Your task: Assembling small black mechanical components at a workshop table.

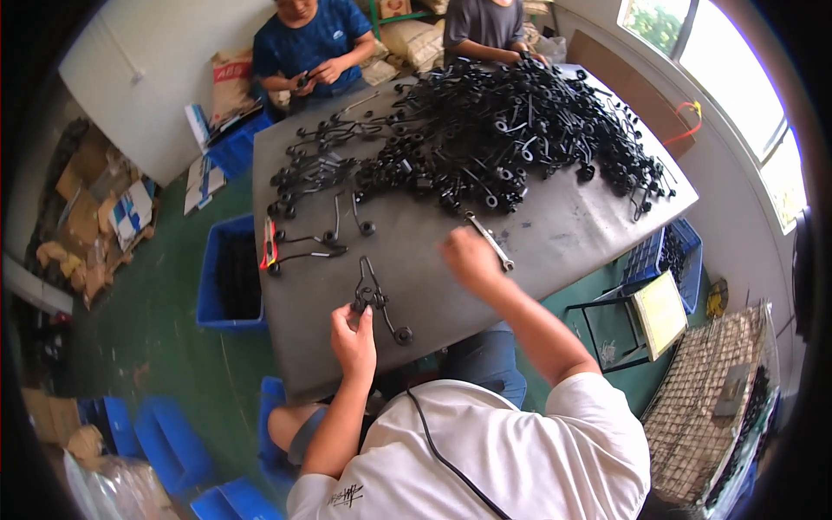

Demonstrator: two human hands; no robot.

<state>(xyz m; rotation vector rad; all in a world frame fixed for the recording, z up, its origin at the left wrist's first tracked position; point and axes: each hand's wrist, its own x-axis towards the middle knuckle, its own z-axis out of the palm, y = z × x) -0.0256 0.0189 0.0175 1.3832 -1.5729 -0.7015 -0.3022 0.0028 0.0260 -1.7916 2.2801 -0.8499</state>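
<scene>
Near the front left of the grey table (416, 286), my left hand (352, 345) is closed on a black bent-rod part (381, 305) with round ends, which leans over the tabletop. Farther right, my right hand (472, 260) is over the table, smeared by motion, so its fingers are unclear. Just beside it lies a metal wrench (500, 251). Several loose black rod parts (303, 254) are spread left of the middle. A red-handled tool (269, 244) rests at the left edge. A large heap of similar black parts (511, 113) covers the far side.
Two people stand across the table; one (312, 52) has both hands on a small dark item. Blue crates (204, 295) stand on the floor at left. To the right are a stool (659, 316), a blue basket (689, 260) and a woven-sided container (706, 407).
</scene>
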